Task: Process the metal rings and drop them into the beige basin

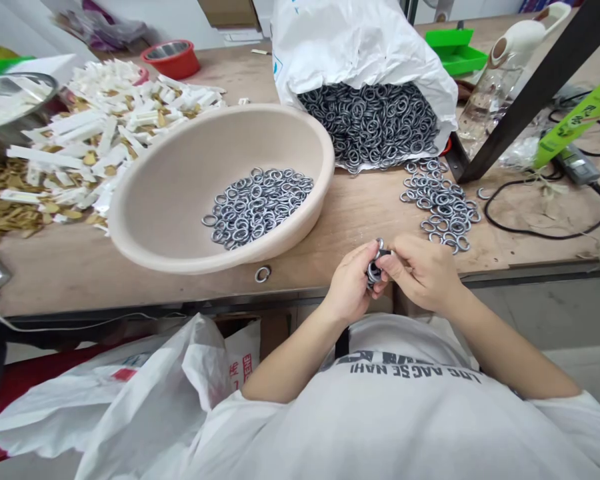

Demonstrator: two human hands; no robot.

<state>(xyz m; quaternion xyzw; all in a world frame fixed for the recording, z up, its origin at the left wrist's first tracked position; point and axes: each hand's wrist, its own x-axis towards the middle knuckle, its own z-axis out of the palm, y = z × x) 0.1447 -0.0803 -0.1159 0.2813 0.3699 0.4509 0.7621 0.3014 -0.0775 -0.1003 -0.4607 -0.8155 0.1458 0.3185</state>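
Note:
My left hand (351,281) is closed around several grey metal rings (374,270) at the table's front edge. Opposite it, my right hand (423,270) pinches a small dark piece (384,253) against those rings; its kind is partly hidden by the fingers. Both hands meet just above my lap. To the left stands a big beige basin (155,200) with a heap of metal rings (260,207) inside. One single ring (263,274) lies on the table in front of the basin. Right of my hands is a loose pile of rings (443,203).
Behind, a white sack (355,47) lies open, full of rings. A dark metal post (535,87) slants up at the right, near a black cable (545,235) and a green tray (455,53). White and gold pieces (100,140) spread at left, by a red bowl (173,61).

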